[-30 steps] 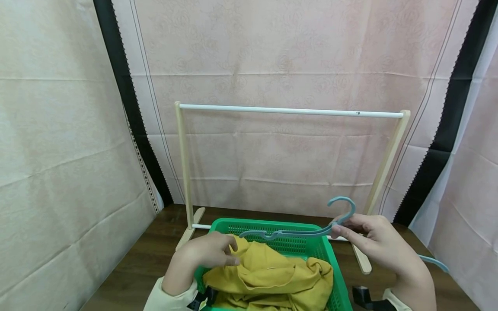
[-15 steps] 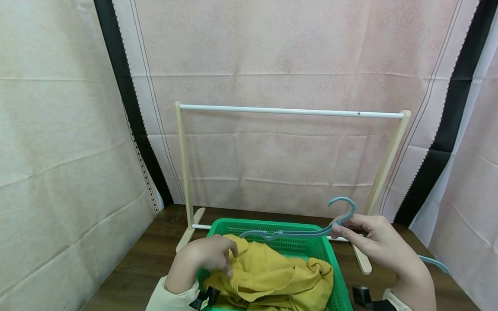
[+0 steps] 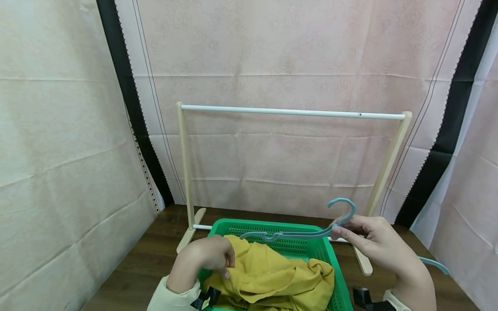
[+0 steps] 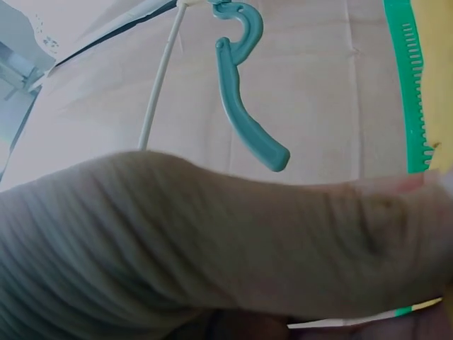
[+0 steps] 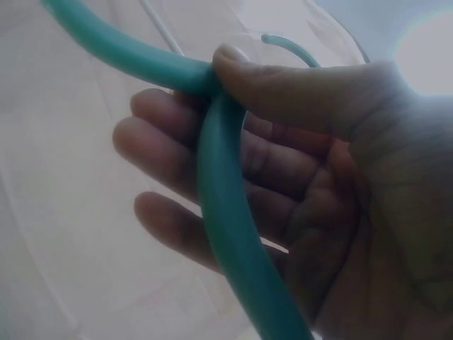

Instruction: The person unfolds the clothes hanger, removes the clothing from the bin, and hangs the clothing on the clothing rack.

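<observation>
My right hand (image 3: 373, 239) pinches a light blue clothes hanger (image 3: 299, 234) between thumb and fingers just below its hook. The hanger is level above the basket's far part; its other end shows past my right forearm. In the right wrist view the thumb (image 5: 241, 74) presses where the hanger's arms meet. A crumpled yellow cloth (image 3: 272, 276) lies in a green basket (image 3: 268, 224). My left hand (image 3: 212, 255) is at the cloth's left side, its curled fingers and thumb appearing to pinch a fold; the fingertips are partly hidden. The cloth's garment kind cannot be made out.
Behind the basket stands a clothes rack with pale posts (image 3: 184, 168) and a white top rail (image 3: 292, 112). Its feet rest on the brown wooden table (image 3: 128, 276). Light fabric walls (image 3: 280, 56) enclose the back and both sides.
My left hand has lowered slightly onto the cloth's left side, its fingers curling further in. The right hand and the hanger have stayed in place.
</observation>
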Tool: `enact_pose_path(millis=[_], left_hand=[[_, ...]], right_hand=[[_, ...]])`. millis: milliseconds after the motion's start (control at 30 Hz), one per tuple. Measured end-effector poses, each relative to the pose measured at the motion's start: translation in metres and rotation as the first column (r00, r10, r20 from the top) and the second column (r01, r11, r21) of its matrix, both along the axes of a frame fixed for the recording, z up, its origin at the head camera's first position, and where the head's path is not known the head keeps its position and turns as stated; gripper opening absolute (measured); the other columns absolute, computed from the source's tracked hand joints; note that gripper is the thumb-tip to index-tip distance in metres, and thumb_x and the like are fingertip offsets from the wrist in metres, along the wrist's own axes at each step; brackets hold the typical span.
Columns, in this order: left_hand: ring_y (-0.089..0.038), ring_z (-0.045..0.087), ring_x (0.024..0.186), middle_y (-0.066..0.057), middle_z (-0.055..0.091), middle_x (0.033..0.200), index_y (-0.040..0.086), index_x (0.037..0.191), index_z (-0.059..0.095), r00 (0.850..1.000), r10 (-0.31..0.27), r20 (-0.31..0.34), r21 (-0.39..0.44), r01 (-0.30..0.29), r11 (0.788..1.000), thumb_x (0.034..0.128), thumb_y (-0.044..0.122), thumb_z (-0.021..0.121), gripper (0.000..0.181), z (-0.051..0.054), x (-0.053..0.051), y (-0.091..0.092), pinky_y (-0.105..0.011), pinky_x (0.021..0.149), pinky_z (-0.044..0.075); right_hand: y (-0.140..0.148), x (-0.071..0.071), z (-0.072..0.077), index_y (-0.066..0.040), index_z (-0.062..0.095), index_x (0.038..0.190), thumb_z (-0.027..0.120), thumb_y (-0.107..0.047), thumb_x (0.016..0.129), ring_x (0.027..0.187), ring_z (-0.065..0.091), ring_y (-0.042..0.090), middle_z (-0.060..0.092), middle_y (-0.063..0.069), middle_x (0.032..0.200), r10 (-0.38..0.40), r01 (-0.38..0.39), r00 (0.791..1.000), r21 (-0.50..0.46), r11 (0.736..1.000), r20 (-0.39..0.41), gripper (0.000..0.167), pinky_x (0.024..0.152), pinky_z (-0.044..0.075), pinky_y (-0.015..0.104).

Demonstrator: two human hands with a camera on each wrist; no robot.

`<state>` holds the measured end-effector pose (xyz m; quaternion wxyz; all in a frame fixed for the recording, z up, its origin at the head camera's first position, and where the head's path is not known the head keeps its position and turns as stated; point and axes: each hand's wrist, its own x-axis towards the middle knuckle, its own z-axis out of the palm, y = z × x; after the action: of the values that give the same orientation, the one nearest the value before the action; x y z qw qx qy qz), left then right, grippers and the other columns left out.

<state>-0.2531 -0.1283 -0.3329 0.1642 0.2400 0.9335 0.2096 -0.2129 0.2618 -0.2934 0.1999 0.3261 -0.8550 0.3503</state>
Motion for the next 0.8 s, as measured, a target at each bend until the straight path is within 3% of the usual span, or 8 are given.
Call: enact_pose_path(millis=[433,800], left_hand=[[-0.005,0.056,0.067,0.012,0.066,0.078,0.017,0.083,0.077,0.988,-0.109,-0.110,0.160,0.126,0.979,0.0832,0.017,0.081,0.005,0.006,-0.003,-0.010,-0.026,0.062,0.049],[-0.002,0.062,0.075,0.015,0.071,0.088,0.022,0.092,0.079,0.967,-0.088,-0.238,0.251,0.149,0.957,0.0902,0.021,0.076,0.004,0.011,-0.008,-0.012,-0.025,0.065,0.052]], right_hand=[[0.001,-0.001,0.000,-0.022,0.075,0.104,0.068,-0.006,0.096,0.078,0.071,0.008,0.075,-0.011,0.090,-0.012,0.012,1.000,0.008,1.000,-0.001,0.019,0.064,0.056,0.029],[0.001,0.001,0.000,-0.020,0.075,0.104,0.066,-0.004,0.097,0.078,0.071,0.008,0.075,-0.010,0.089,-0.001,0.001,1.000,0.003,1.000,0.001,0.021,0.063,0.056,0.028]])
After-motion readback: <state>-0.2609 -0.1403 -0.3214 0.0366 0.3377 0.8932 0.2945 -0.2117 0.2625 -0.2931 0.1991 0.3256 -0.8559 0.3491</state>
